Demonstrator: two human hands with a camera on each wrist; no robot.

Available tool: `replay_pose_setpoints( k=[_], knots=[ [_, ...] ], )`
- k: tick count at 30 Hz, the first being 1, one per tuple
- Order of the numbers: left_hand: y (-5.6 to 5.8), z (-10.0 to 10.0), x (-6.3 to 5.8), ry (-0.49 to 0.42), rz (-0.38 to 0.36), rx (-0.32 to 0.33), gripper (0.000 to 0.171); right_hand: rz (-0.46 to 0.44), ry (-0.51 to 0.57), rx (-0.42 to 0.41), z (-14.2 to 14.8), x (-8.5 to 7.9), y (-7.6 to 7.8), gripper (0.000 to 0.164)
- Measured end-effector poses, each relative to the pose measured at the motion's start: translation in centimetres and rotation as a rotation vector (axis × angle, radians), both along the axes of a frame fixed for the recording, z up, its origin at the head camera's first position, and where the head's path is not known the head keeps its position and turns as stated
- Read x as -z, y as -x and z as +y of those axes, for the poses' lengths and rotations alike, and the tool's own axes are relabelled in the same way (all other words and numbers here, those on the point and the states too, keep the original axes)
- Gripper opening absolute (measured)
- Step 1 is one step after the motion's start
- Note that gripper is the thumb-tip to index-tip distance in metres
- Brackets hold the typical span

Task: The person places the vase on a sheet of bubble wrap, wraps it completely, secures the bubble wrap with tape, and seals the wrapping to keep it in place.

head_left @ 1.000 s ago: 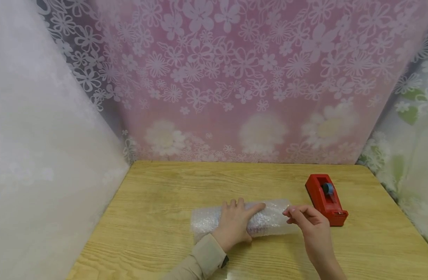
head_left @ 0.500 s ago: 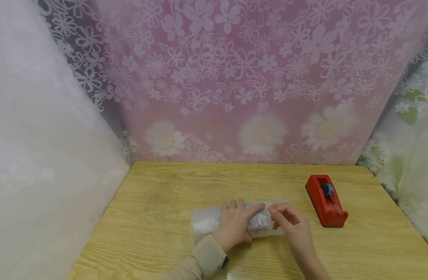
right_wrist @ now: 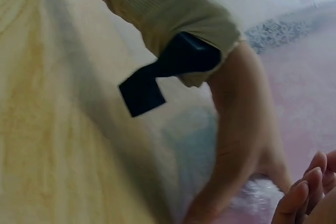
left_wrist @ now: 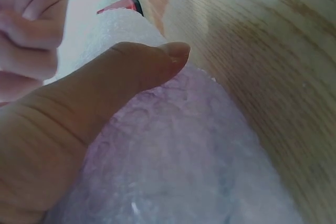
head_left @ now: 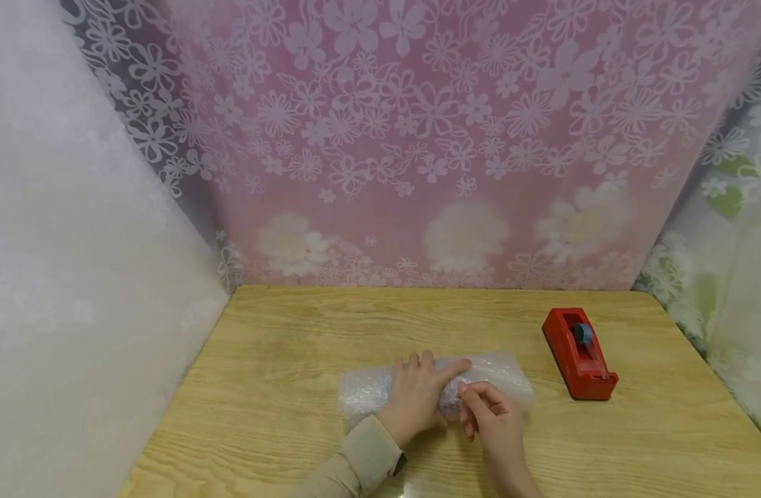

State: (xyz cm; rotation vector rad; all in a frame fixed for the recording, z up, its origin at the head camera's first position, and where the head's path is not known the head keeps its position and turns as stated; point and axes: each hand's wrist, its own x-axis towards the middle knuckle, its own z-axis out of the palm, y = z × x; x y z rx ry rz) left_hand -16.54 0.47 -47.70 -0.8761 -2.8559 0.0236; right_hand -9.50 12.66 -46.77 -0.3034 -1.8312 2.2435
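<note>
A bubble-wrapped roll (head_left: pixel 364 393) lies crosswise on the wooden table, with purplish and bluish colour showing through its clear wrap. My left hand (head_left: pixel 416 398) grips it from above near its middle, thumb stretched along the top toward the right. In the left wrist view the thumb (left_wrist: pixel 113 80) lies across the bubble wrap (left_wrist: pixel 178 150). My right hand (head_left: pixel 495 418) is just right of the left thumb, over the near side of the roll. Its thumb and index fingertips are together, the other fingers curled; I cannot tell whether something thin is between them.
A red tape dispenser (head_left: pixel 580 356) with a small roll of tape stands at the right, behind the right hand. Floral curtains (head_left: pixel 443 138) rise at the table's (head_left: pixel 281 332) back and sides. A dark strap (right_wrist: pixel 184 59) sits on the left sleeve's cuff.
My right hand has moved left from the roll's right end, near the dispenser, to beside the left hand, and slightly nearer me. The left hand and the roll have stayed in place.
</note>
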Motion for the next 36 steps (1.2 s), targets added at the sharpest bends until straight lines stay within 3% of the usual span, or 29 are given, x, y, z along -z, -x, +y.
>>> replay_pose_setpoints(
  k=[7,13,25,36],
  knots=[
    [0.0,0.0,0.1,-0.027,0.007,0.009,0.104,-0.063,0.052,0.044,-0.4,1.4,-0.2,0.026],
    [-0.1,0.0,0.1,-0.032,0.002,0.009,0.104,-0.060,0.065,0.080,-0.9,2.8,-0.3,0.025],
    [-0.1,0.0,-0.1,-0.034,0.039,0.016,0.103,-0.111,0.113,0.150,-1.2,3.5,0.1,0.032],
    [-0.1,0.0,-0.1,-0.023,0.003,0.007,0.105,-0.090,0.103,0.259,-1.4,4.7,0.7,0.043]
  ],
)
